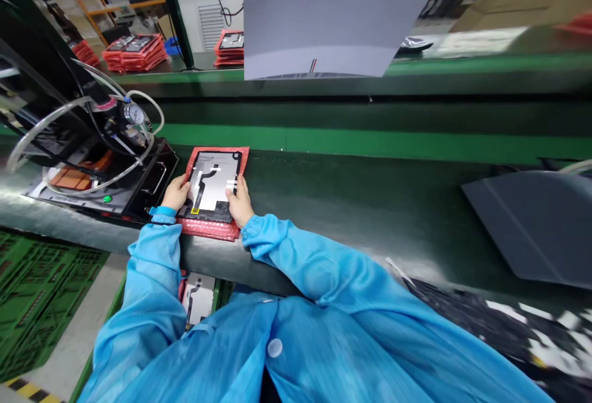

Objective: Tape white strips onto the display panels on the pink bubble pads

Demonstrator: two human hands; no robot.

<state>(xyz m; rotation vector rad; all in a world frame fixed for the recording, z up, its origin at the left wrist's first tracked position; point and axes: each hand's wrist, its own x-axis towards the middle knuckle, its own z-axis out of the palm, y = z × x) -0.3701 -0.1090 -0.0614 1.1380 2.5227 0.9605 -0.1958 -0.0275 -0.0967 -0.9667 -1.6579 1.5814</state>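
A flat tablet screen panel lies on a red bubble-wrap sleeve on the dark bench. Its upward side is silver with a black border, a black flex cable and a yellow-edged connector near the lower left. My left hand grips the panel's left edge, with the thumb on top. On the opposite edge my right hand holds it the same way. The fingers beneath the panel are hidden. A blue wrist band circles my left cuff.
To the left stands a black press machine with clear hoses and a pressure gauge. A grey sheet is at the right. Red-wrapped stacks sit on the back shelf. Below the bench edge, a similar panel lies in a green crate.
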